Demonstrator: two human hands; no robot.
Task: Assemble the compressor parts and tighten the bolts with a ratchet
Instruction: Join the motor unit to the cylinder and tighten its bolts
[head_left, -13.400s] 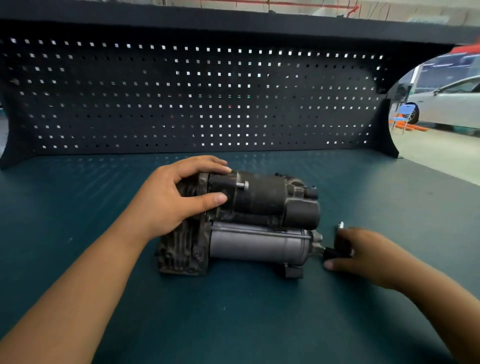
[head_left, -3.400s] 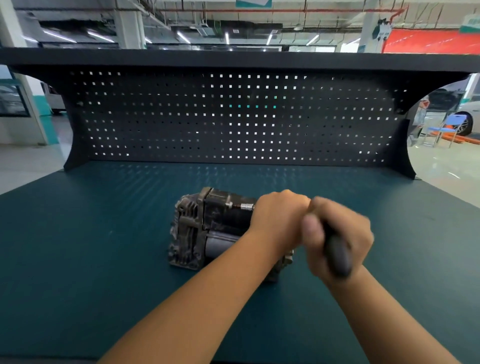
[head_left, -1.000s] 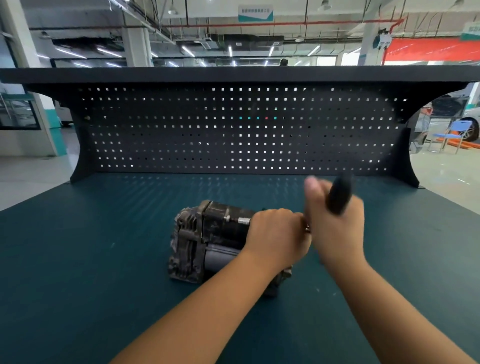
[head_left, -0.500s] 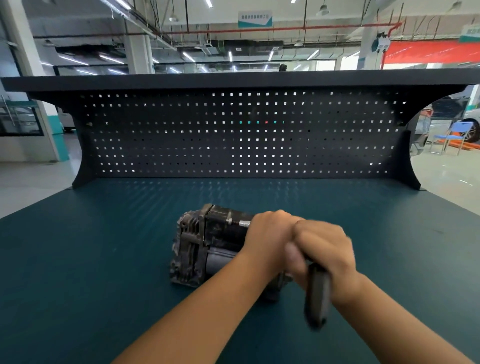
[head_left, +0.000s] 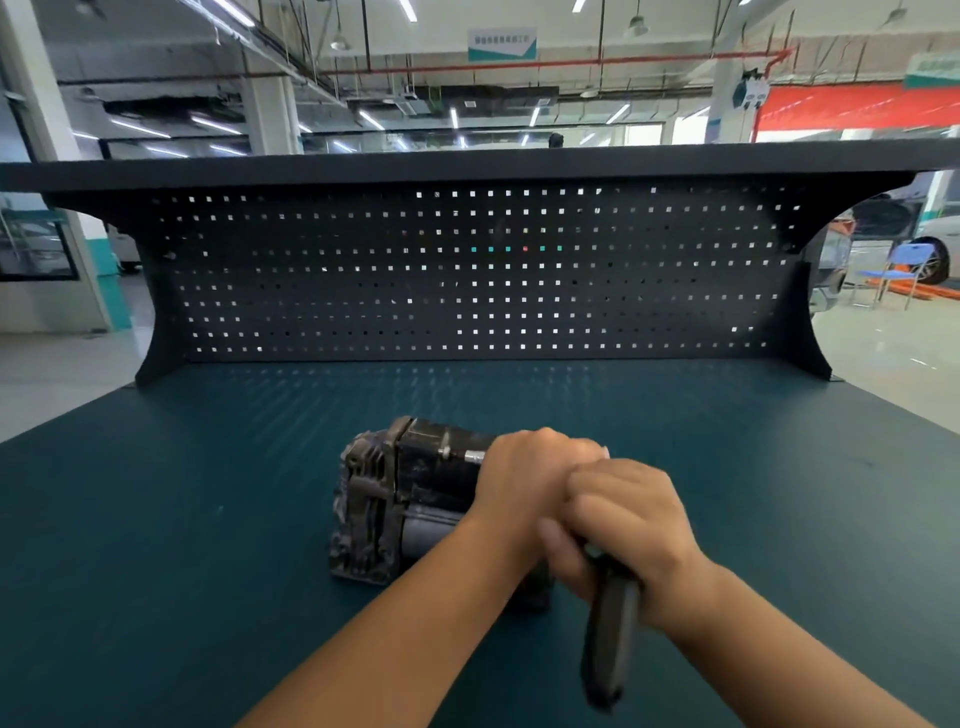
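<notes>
at lower centre of the frame, on the bench (head_left: 208, 519), your left hand (head_left: 524, 488) curls over the compressor (head_left: 400, 499)'s right end while your right hand (head_left: 628, 525) grips the ratchet (head_left: 608, 639), so you seem mid-tightening a hidden bolt; next, swing the handle steadily, keeping it square.

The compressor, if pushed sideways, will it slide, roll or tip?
Probably heavy: the compressor looks cast metal. Likely slides, not rolls: its blocky end sits flat on the bench. Its rough, grimy casing probably isn't slippery.

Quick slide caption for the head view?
Left hand holds the compressor while the right hand grips the ratchet.
</notes>
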